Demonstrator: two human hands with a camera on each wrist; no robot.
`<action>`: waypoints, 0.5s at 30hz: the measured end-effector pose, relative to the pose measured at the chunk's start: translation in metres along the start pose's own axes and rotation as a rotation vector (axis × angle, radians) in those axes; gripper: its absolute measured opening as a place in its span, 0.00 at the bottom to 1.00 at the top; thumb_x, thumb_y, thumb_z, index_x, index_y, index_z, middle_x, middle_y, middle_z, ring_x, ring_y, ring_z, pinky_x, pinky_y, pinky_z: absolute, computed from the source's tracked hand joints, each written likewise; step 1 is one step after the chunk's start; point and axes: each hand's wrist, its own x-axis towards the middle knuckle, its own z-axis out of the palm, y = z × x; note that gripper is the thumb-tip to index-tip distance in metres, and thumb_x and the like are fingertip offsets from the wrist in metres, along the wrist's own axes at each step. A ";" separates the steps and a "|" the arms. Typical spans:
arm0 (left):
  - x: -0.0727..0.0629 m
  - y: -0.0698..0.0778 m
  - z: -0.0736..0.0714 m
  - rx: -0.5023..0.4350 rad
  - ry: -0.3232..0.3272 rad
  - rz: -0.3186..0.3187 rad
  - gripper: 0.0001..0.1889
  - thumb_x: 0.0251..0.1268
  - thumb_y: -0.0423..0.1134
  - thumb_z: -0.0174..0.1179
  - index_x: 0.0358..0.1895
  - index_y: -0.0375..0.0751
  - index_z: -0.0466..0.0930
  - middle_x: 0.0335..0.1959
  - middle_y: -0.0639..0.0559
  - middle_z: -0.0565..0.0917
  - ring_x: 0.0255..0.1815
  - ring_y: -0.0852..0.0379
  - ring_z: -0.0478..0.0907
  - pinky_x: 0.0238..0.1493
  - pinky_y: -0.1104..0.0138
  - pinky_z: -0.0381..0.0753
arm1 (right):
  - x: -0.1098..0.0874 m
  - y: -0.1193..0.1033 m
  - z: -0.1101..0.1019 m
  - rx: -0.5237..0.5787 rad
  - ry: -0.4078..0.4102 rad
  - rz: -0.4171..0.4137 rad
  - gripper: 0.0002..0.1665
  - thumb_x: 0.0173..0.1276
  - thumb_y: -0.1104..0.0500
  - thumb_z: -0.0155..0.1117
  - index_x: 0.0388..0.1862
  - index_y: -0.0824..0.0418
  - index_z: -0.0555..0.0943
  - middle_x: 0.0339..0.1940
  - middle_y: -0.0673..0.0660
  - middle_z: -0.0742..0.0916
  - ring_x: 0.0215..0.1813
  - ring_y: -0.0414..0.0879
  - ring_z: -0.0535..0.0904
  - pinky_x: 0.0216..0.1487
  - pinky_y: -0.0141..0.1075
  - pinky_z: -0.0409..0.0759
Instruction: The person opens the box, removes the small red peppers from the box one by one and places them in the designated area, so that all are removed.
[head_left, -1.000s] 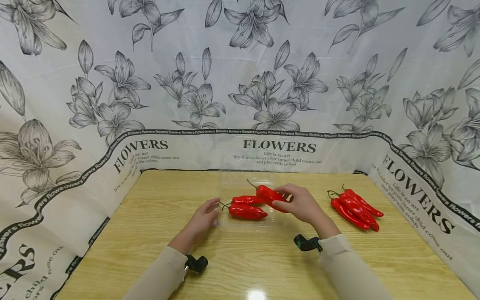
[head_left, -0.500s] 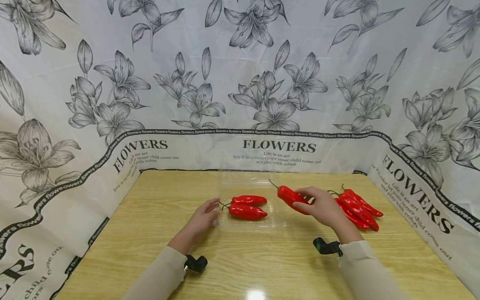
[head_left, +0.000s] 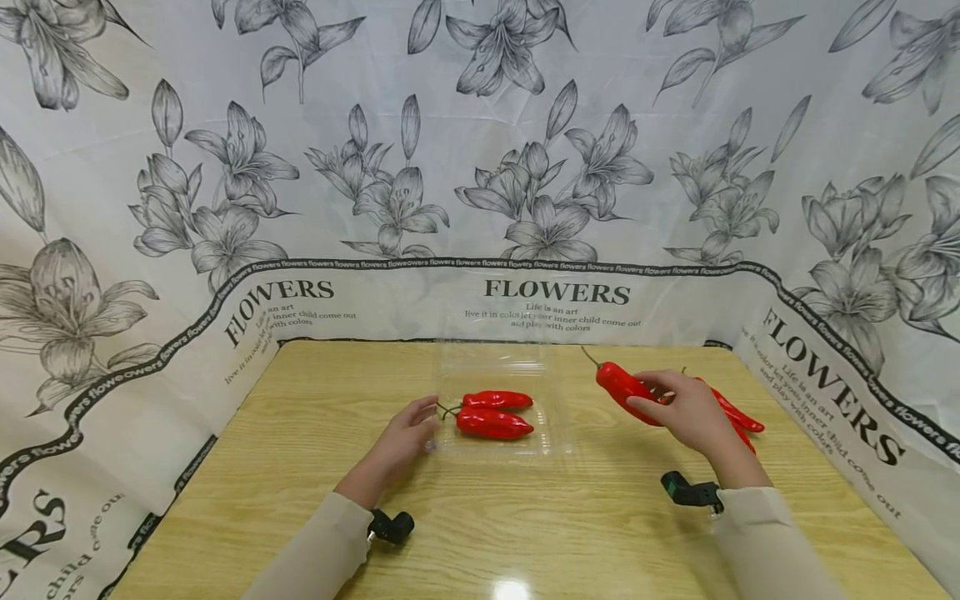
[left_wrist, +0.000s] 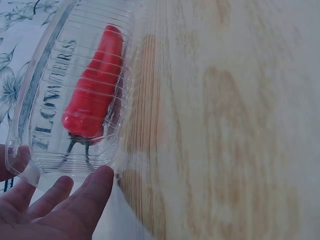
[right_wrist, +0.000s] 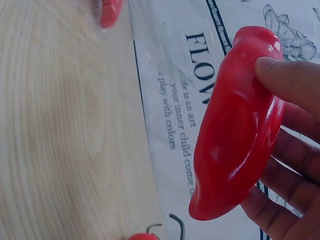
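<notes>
My right hand [head_left: 686, 408] grips a glossy red chili pepper [head_left: 622, 392] above the right-centre of the table; its green stem points up and left. In the right wrist view the thumb presses one side of this pepper [right_wrist: 235, 125] and the fingers lie on the other. Two more red peppers [head_left: 495, 422] lie side by side in a clear plastic box [head_left: 558, 442], its transparent lid raised at the back. My left hand [head_left: 405, 433] rests at the box's left end. In the left wrist view, its extended fingers touch the clear plastic [left_wrist: 25, 120].
Other red peppers [head_left: 738, 417] lie in a pile at the right of the wooden table [head_left: 487, 517], partly hidden behind my right hand. A white cloth [head_left: 390, 304] with printed flowers and lettering stands around the table's back and sides.
My right hand has carried its pepper rightward, away from over the box, towards the pile. The two peppers in the box and my left hand stay in place.
</notes>
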 end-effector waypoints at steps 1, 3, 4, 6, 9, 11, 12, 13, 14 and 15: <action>0.000 0.000 0.000 -0.002 0.001 -0.001 0.26 0.74 0.34 0.47 0.74 0.41 0.59 0.74 0.36 0.62 0.70 0.37 0.65 0.53 0.55 0.79 | -0.001 0.003 -0.002 0.001 0.001 0.014 0.35 0.63 0.36 0.64 0.62 0.56 0.77 0.51 0.62 0.84 0.46 0.55 0.79 0.35 0.37 0.78; -0.001 0.000 0.000 -0.001 0.002 0.001 0.26 0.74 0.34 0.47 0.74 0.40 0.59 0.74 0.35 0.62 0.70 0.37 0.65 0.52 0.56 0.79 | -0.002 0.007 -0.007 -0.011 0.008 0.029 0.37 0.63 0.34 0.62 0.63 0.55 0.76 0.51 0.62 0.84 0.46 0.55 0.79 0.35 0.37 0.77; -0.001 0.000 0.001 -0.001 0.004 -0.001 0.26 0.74 0.34 0.48 0.74 0.41 0.59 0.74 0.36 0.62 0.70 0.37 0.65 0.52 0.56 0.79 | -0.003 0.009 -0.010 -0.021 0.015 0.031 0.38 0.62 0.33 0.62 0.63 0.55 0.76 0.51 0.62 0.84 0.46 0.55 0.79 0.36 0.38 0.76; -0.001 0.001 0.001 0.000 0.007 -0.003 0.26 0.74 0.34 0.48 0.74 0.41 0.59 0.74 0.36 0.62 0.70 0.37 0.66 0.53 0.55 0.79 | -0.005 0.013 -0.015 -0.043 0.036 0.031 0.38 0.63 0.33 0.61 0.62 0.56 0.76 0.49 0.62 0.85 0.45 0.54 0.79 0.37 0.39 0.76; -0.002 0.001 0.001 -0.006 0.007 -0.001 0.26 0.74 0.33 0.48 0.74 0.41 0.59 0.74 0.35 0.62 0.70 0.37 0.65 0.53 0.55 0.79 | -0.007 0.021 -0.022 -0.076 0.075 0.020 0.36 0.64 0.35 0.62 0.61 0.58 0.77 0.47 0.63 0.86 0.44 0.55 0.79 0.39 0.41 0.75; -0.001 0.001 0.001 -0.011 0.004 0.003 0.26 0.74 0.33 0.47 0.74 0.40 0.59 0.74 0.35 0.61 0.70 0.37 0.65 0.52 0.56 0.79 | -0.009 0.026 -0.027 -0.083 0.087 0.040 0.37 0.64 0.35 0.62 0.61 0.59 0.77 0.47 0.63 0.85 0.45 0.55 0.79 0.38 0.41 0.75; -0.002 0.001 0.001 -0.014 0.001 0.006 0.26 0.74 0.32 0.47 0.74 0.40 0.59 0.74 0.34 0.61 0.70 0.37 0.65 0.51 0.57 0.79 | -0.009 0.029 -0.029 -0.085 0.088 0.053 0.37 0.64 0.35 0.62 0.62 0.59 0.76 0.48 0.64 0.85 0.46 0.56 0.78 0.38 0.42 0.76; -0.002 0.001 0.001 -0.013 -0.003 0.010 0.26 0.74 0.32 0.47 0.74 0.39 0.59 0.74 0.34 0.61 0.70 0.36 0.65 0.50 0.57 0.79 | -0.010 0.031 -0.030 -0.084 0.087 0.068 0.38 0.64 0.35 0.62 0.63 0.59 0.76 0.50 0.65 0.84 0.47 0.57 0.78 0.38 0.43 0.77; -0.002 0.001 0.001 -0.009 -0.006 0.013 0.26 0.74 0.32 0.46 0.74 0.39 0.59 0.74 0.34 0.61 0.70 0.36 0.65 0.49 0.58 0.79 | -0.011 0.034 -0.032 -0.083 0.082 0.085 0.39 0.64 0.34 0.61 0.64 0.59 0.75 0.51 0.66 0.83 0.49 0.58 0.77 0.38 0.44 0.77; -0.002 0.001 0.001 -0.008 -0.008 0.011 0.26 0.74 0.32 0.46 0.74 0.39 0.59 0.74 0.34 0.61 0.70 0.36 0.64 0.48 0.59 0.79 | -0.011 0.036 -0.034 -0.084 0.080 0.099 0.40 0.64 0.33 0.60 0.64 0.59 0.75 0.52 0.67 0.83 0.50 0.59 0.76 0.38 0.45 0.78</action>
